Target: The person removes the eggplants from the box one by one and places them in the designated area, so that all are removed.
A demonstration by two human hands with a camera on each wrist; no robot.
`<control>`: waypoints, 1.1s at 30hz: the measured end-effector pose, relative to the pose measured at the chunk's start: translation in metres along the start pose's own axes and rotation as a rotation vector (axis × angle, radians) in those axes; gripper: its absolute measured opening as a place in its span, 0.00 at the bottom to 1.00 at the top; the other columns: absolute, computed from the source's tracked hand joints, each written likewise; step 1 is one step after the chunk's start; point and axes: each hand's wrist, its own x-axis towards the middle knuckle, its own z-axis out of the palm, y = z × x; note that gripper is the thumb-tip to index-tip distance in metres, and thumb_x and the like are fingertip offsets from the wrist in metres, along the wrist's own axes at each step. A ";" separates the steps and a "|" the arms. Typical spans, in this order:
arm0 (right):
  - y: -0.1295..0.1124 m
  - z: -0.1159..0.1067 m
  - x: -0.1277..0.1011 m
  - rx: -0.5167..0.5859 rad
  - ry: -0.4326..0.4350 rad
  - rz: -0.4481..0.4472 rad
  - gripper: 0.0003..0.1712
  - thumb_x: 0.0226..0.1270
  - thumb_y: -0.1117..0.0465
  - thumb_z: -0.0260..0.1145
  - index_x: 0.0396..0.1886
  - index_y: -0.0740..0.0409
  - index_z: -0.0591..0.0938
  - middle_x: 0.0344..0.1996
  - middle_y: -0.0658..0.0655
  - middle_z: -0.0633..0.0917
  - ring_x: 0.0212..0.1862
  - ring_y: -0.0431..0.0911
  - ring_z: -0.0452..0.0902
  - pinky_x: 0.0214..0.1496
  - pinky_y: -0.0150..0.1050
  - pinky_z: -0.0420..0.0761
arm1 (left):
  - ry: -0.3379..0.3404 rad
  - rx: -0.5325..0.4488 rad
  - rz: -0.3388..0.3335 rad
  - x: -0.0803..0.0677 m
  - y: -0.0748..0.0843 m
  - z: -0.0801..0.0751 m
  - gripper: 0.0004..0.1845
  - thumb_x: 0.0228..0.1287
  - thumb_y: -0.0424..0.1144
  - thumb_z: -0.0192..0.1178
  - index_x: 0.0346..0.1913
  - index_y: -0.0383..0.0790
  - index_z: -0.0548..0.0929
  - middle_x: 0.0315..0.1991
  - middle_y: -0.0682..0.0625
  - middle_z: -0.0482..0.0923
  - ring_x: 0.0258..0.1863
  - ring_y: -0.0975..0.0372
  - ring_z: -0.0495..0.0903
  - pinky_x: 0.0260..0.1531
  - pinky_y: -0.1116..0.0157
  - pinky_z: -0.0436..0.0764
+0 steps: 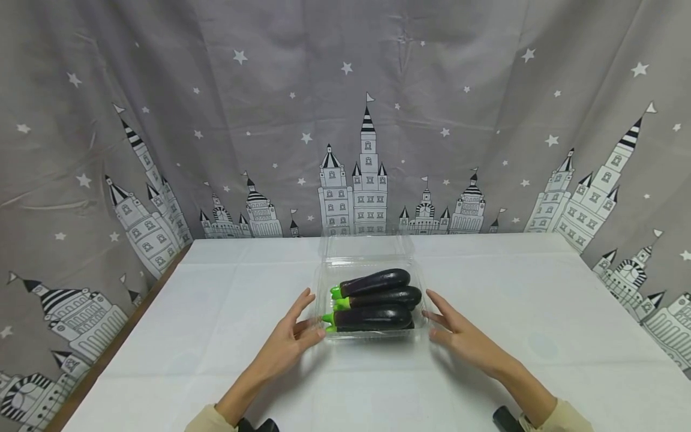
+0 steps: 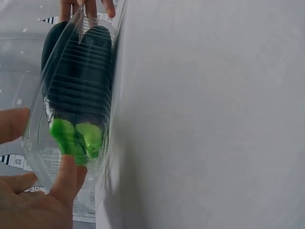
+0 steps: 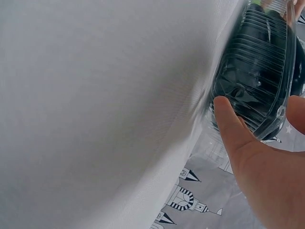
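A clear plastic clamshell box (image 1: pixel 369 335) rests on the white table with its lid (image 1: pixel 367 247) raised at the back. Dark purple eggplants (image 1: pixel 372 317) with green stems pointing left lie stacked inside it. My left hand (image 1: pixel 283 345) is at the left side of the box, fingers spread and fairly straight; in the left wrist view its fingertips meet the plastic by the green stems (image 2: pixel 88 136). On the opposite side, my right hand (image 1: pixel 466 339) touches the box wall with extended fingers, thumb towards the front corner. How many eggplants lie underneath is hidden.
The white cloth-covered table (image 1: pixel 232 288) spreads out around the box. A grey curtain (image 1: pixel 432 78) printed with castles and stars hangs behind and at both sides. Black wrist devices (image 1: pixel 507 419) sit by the beige sleeves (image 1: pixel 558 417).
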 end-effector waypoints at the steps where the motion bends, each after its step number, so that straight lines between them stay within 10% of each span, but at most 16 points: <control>1: 0.001 0.000 0.000 -0.002 0.001 -0.001 0.45 0.73 0.64 0.56 0.80 0.57 0.42 0.72 0.72 0.59 0.74 0.64 0.52 0.69 0.69 0.45 | 0.000 0.007 0.000 0.000 0.000 0.000 0.41 0.65 0.33 0.64 0.76 0.34 0.55 0.79 0.42 0.41 0.64 0.41 0.70 0.63 0.50 0.69; 13: -0.001 0.002 -0.001 0.012 -0.005 0.028 0.43 0.73 0.65 0.56 0.80 0.53 0.44 0.71 0.73 0.63 0.72 0.66 0.55 0.68 0.71 0.46 | -0.061 0.111 -0.005 0.017 0.000 -0.009 0.39 0.57 0.42 0.71 0.70 0.37 0.67 0.79 0.47 0.35 0.73 0.39 0.50 0.64 0.43 0.66; 21: -0.002 0.002 0.002 -0.013 0.005 0.006 0.42 0.72 0.65 0.56 0.79 0.56 0.48 0.78 0.63 0.46 0.71 0.63 0.59 0.69 0.69 0.49 | -0.145 0.074 0.012 0.026 -0.009 -0.020 0.37 0.58 0.41 0.71 0.67 0.34 0.68 0.79 0.48 0.40 0.68 0.37 0.61 0.63 0.41 0.65; 33: 0.000 -0.005 0.004 -0.101 0.091 -0.102 0.36 0.68 0.66 0.62 0.74 0.61 0.62 0.73 0.66 0.61 0.66 0.63 0.67 0.65 0.65 0.64 | -0.163 0.045 0.004 0.029 -0.011 -0.021 0.37 0.56 0.40 0.73 0.66 0.32 0.67 0.79 0.47 0.40 0.67 0.39 0.64 0.64 0.43 0.65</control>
